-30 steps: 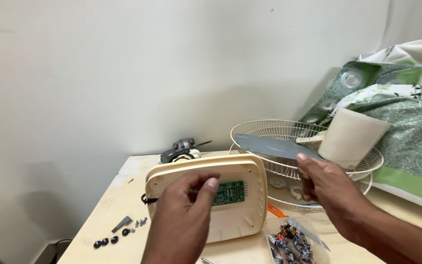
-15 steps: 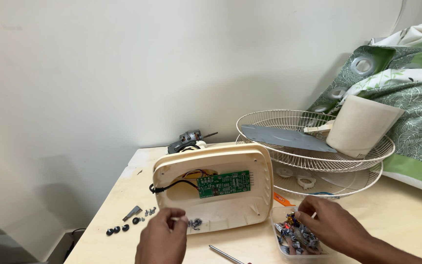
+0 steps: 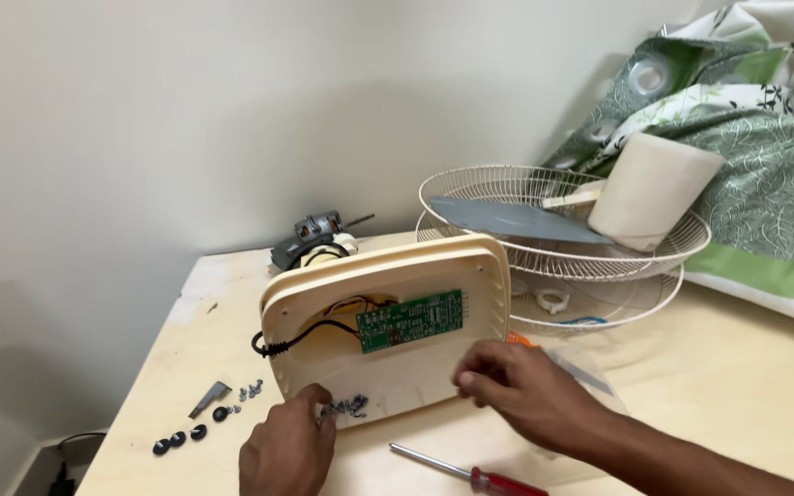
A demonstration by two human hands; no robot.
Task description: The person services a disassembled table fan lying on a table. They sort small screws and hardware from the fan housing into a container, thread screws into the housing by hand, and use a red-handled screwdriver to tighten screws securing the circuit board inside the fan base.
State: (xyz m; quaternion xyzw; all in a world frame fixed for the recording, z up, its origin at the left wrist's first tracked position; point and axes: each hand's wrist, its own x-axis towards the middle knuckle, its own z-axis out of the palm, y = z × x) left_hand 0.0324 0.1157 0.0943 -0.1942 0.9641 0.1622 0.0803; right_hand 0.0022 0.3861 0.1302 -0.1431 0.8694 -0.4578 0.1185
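Observation:
A cream plastic fan base (image 3: 388,312) stands tilted on the wooden table (image 3: 746,367), its open underside facing me with a green circuit board (image 3: 412,320) and black cable inside. My left hand (image 3: 289,448) rests at the base's lower edge, fingertips touching a small cluster of screws (image 3: 349,405). My right hand (image 3: 521,390) is closed at the base's lower right rim, fingers pinched together; whether they hold anything is hidden. A red-handled screwdriver (image 3: 470,471) lies in front, between both hands.
Loose screws, black round feet (image 3: 181,438) and a grey metal clip (image 3: 209,398) lie at the left. A fan motor (image 3: 310,237) sits behind the base. Stacked wire fan grilles (image 3: 553,230) with a grey blade and cream housing stand at the right, next to patterned bedding (image 3: 765,156).
Both hands dropped from the board to the base's lower edge. My right hand left the bag of parts and moved to the base's rim. The view shifted down and closer.

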